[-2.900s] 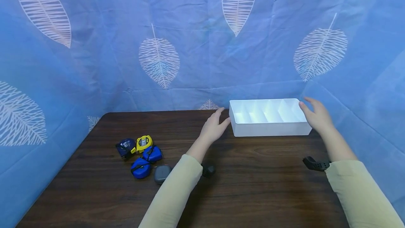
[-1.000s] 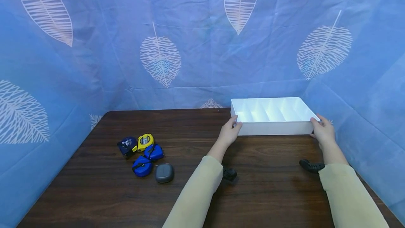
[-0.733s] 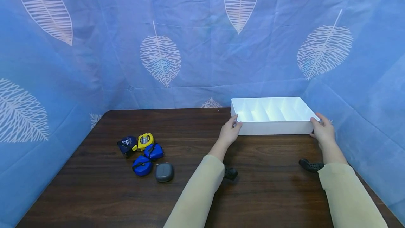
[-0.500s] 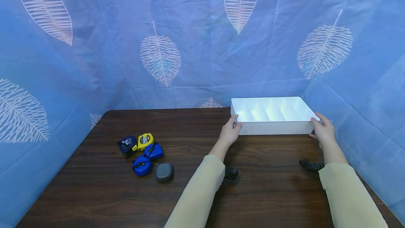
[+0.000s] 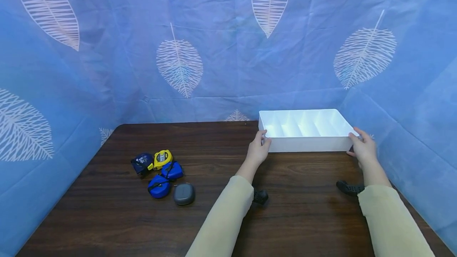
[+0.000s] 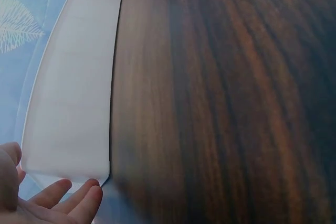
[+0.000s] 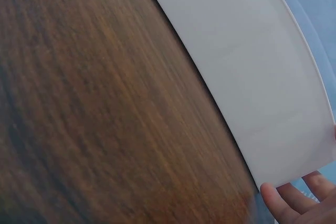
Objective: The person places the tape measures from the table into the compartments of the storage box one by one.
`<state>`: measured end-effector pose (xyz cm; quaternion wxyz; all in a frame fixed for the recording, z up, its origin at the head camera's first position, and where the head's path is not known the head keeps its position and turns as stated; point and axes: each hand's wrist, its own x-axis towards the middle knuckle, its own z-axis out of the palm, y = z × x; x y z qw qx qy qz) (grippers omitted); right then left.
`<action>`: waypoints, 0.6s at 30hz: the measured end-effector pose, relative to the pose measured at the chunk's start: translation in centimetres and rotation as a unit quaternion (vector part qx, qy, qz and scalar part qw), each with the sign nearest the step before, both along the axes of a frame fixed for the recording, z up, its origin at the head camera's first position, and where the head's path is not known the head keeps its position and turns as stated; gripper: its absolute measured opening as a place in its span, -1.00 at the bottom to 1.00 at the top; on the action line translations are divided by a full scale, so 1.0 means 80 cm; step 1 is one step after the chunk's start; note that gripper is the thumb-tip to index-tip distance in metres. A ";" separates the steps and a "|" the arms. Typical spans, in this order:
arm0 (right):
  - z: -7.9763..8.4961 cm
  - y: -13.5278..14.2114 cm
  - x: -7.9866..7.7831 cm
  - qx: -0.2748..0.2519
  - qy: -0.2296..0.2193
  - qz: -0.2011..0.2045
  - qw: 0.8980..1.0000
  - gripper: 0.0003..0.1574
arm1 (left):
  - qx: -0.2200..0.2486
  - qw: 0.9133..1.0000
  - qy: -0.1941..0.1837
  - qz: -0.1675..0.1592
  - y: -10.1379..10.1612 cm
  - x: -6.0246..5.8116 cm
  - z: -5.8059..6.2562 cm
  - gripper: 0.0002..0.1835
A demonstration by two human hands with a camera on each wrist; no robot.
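In the head view, a white box (image 5: 303, 144) with several compartments stands at the back right of the table. My left hand (image 5: 257, 150) holds its near left corner. Its fingers lie against the end wall in the left wrist view (image 6: 68, 200), with the thumb at the upper edge. My right hand (image 5: 365, 148) holds the near right corner, thumb on the front rim. In the right wrist view, fingertips (image 7: 273, 192) touch the box's lower end. The far ends of the fingers behind the box are partly hidden.
On the left lie a dark blue tape measure (image 5: 142, 163), a yellow tape measure (image 5: 162, 159), two blue tape measures (image 5: 159, 186) and a rounded grey case (image 5: 184, 194). Blue leaf-print cloth (image 5: 221, 62) hangs behind the dark wooden table (image 5: 107, 217).
Since the earliest frame both hands have come to the box's near corners and taken hold. The box's near side has shifted slightly right. Over the last second almost nothing moves.
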<state>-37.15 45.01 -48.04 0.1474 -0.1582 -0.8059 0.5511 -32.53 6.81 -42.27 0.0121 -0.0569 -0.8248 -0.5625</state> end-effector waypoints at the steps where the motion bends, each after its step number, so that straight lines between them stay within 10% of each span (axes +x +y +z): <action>1: 0.004 -0.004 0.004 -0.005 0.001 0.002 1.000 -0.12 | 0.003 1.000 0.001 0.001 0.000 0.000 -0.001 -0.57; 9: 0.050 -0.043 0.048 -0.017 -0.017 0.008 1.000 -0.13 | 0.013 1.000 0.010 0.008 0.000 0.000 -0.005 -0.61; 18: 0.047 -0.048 0.054 -0.002 -0.002 -0.005 1.000 -0.15 | 0.015 0.999 0.030 0.023 -0.003 0.000 -0.007 -0.65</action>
